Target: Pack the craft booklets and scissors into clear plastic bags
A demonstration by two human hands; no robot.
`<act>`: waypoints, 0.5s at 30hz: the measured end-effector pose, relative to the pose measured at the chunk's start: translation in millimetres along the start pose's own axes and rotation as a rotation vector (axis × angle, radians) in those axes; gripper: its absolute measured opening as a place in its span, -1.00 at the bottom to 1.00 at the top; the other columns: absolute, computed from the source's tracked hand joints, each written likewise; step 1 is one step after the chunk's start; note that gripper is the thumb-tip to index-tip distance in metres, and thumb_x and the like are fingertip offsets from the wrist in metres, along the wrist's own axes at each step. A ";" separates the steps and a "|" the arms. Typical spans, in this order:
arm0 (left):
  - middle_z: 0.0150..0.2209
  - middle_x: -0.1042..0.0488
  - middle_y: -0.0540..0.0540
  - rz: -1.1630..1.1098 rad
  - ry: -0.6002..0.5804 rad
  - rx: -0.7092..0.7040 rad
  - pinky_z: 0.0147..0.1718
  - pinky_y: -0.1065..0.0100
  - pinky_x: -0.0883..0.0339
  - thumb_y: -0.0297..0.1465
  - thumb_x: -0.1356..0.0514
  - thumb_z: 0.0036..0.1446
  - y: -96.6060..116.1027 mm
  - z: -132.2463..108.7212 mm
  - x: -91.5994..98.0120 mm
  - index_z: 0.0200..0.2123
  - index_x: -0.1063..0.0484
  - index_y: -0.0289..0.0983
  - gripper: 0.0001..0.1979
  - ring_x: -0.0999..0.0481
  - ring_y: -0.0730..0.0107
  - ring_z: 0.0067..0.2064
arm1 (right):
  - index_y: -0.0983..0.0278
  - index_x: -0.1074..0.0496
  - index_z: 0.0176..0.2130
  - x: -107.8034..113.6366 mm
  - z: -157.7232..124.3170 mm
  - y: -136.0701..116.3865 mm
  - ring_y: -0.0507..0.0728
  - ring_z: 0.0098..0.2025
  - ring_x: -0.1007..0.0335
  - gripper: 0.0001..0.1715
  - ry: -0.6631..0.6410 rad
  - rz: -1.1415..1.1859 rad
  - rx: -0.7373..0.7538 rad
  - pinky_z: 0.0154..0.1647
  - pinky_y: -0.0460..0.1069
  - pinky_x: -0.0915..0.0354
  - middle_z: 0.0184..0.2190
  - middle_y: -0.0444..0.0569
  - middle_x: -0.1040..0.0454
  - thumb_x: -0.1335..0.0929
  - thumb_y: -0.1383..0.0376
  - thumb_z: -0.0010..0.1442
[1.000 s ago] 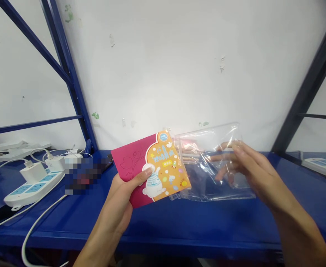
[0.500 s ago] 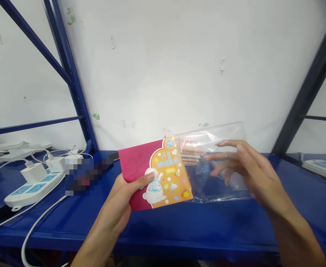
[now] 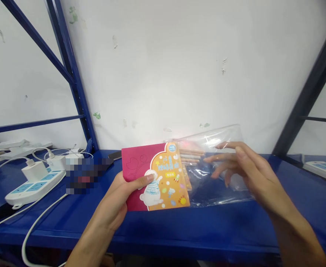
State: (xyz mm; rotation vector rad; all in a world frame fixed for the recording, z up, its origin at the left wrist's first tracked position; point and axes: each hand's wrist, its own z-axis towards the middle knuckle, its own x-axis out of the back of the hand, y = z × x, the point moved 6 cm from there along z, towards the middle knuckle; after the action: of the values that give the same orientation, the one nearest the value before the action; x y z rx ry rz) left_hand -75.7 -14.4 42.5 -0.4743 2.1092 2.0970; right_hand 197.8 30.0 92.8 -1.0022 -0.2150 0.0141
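My left hand (image 3: pixel 124 191) grips a pink and orange booklet (image 3: pixel 164 196) with a white bear on its cover, the thumb lying across the front. Behind and to the right of the booklet spreads a clear plastic bag (image 3: pixel 207 193). Several slim pencil-like sticks (image 3: pixel 192 152) show through the plastic, beside the booklet's right edge. At the bag's right side is my right hand (image 3: pixel 245 165), its fingers stretched out and apart over the plastic. Whether those fingers are inside the bag or in front of it, I cannot tell.
A blue shelf top (image 3: pixel 207 230) lies beneath my hands, with a white wall behind. To the left sit a power strip (image 3: pixel 35 187) with white chargers, loose cables and a dark phone-like object (image 3: pixel 115 155). Another white strip (image 3: pixel 322 171) lies far right. Blue posts (image 3: pixel 76 81) frame the shelf.
The booklet has tilted nearer to level and dropped slightly at its right end, uncovering an orange edge behind it. The bag's top edge has shifted a little. My right hand stays nearly still.
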 end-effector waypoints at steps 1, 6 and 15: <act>-0.10 -0.69 -0.27 -0.011 0.010 0.001 -0.27 0.17 -0.64 -0.39 -0.48 0.00 0.3 -0.1 -0.5 0.13 -0.51 -0.28 -0.41 -0.72 -0.02 -0.21 | 0.17 -0.43 0.03 0.9 0.8 1.5 0.15 -0.38 -0.60 -0.57 0.000 -0.013 -0.006 -0.52 -0.02 -0.41 -0.19 0.05 -0.64 -0.24 -0.05 0.42; -0.12 -0.70 -0.28 -0.016 0.025 -0.039 -0.26 0.16 -0.63 -0.36 -0.51 -0.06 3.3 -1.0 -3.6 0.14 -0.51 -0.29 -0.35 -0.72 -0.03 -0.22 | 0.19 -0.45 0.00 0.8 4.5 16.5 0.14 -0.38 -0.60 -0.51 -0.079 -0.098 -0.051 -0.50 -0.03 -0.44 -0.21 0.05 -0.65 -0.22 -0.09 0.42; -0.33 -0.70 -0.07 0.576 0.313 -0.637 -0.18 0.27 -0.52 -0.33 -0.53 -0.15 46.4 -26.2 5.0 -0.37 -0.67 -0.17 -0.79 -0.66 0.04 -0.24 | 0.04 -0.12 0.40 7.8 -2.5 2.2 0.46 0.16 -0.42 0.00 0.172 -0.686 0.222 0.09 0.34 -0.40 0.26 0.15 -0.40 -0.50 -0.09 0.13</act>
State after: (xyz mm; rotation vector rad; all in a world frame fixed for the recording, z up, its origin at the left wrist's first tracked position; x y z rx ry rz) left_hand -91.4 -41.7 85.8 -0.2787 1.8177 3.2425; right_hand 206.1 29.9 91.0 -0.6649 -0.3814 -0.6574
